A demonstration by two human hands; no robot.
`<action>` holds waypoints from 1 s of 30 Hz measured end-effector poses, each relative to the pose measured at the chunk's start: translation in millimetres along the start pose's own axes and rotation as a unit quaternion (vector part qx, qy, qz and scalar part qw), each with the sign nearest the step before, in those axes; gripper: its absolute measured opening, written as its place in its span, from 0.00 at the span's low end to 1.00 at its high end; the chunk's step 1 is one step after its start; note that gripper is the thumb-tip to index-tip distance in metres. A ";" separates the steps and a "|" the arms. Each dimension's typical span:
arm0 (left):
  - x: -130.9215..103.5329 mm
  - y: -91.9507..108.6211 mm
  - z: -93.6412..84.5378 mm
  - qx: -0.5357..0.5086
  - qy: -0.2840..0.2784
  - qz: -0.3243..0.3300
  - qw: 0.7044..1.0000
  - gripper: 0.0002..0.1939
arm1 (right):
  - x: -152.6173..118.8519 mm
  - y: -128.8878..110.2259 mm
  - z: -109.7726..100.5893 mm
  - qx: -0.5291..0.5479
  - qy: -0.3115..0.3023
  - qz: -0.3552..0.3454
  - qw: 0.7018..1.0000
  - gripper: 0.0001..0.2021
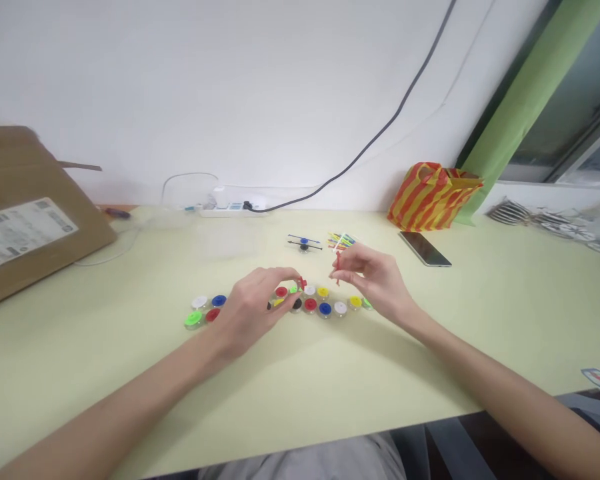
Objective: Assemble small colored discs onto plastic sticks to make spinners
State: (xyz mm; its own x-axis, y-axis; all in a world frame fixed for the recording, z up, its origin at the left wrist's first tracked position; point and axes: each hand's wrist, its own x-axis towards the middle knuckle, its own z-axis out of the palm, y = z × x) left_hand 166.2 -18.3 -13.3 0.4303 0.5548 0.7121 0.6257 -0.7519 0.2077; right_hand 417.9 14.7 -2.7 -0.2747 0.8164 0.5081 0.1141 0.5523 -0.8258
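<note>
Pinched between the thumb and fingers of my left hand [253, 299] is a small clear disc with a red knob [303, 283], tilted on its side above the table. To its right, my right hand [377, 275] grips a thin red plastic stick [338, 261] upright, apart from the disc. Below both hands stand several clear round discs with coloured caps, among them a blue one [325, 309], a red one [310, 305] and a bright green one [193, 319]. My left hand hides part of these rows.
Behind the hands lie a pile of coloured sticks [344, 240] and discs carrying blue and black sticks [304, 243]. A phone [425, 249] and a striped bag [433, 197] are at the right. A cardboard box [30, 207] stands left; a power strip [234, 208] lies along the wall.
</note>
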 end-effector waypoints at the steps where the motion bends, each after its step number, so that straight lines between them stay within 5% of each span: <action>1: -0.2 1.6 1.3 -0.004 0.008 0.007 1.000 0.09 | -3.1 -6.0 6.8 0.034 -0.007 0.011 0.999 0.13; 10: 2.9 11.1 4.2 -0.033 0.022 0.072 0.997 0.08 | -11.8 -4.8 25.9 0.225 -0.071 0.130 0.963 0.18; 23: 1.7 12.6 4.3 -0.094 0.008 0.107 0.990 0.15 | -12.3 -1.7 27.1 0.251 -0.097 0.142 0.953 0.22; 30: 4.8 15.2 3.1 -0.087 0.003 0.106 0.991 0.10 | -14.4 -6.6 24.2 0.212 -0.094 0.120 0.965 0.19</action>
State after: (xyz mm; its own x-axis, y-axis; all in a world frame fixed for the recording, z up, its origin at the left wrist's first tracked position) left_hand 179.8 -26.0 -8.8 0.5358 0.3756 0.7562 0.3997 -0.9017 0.1646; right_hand 398.0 -4.8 -10.5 -0.4621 0.8451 0.2688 -0.1944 0.1992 -0.9605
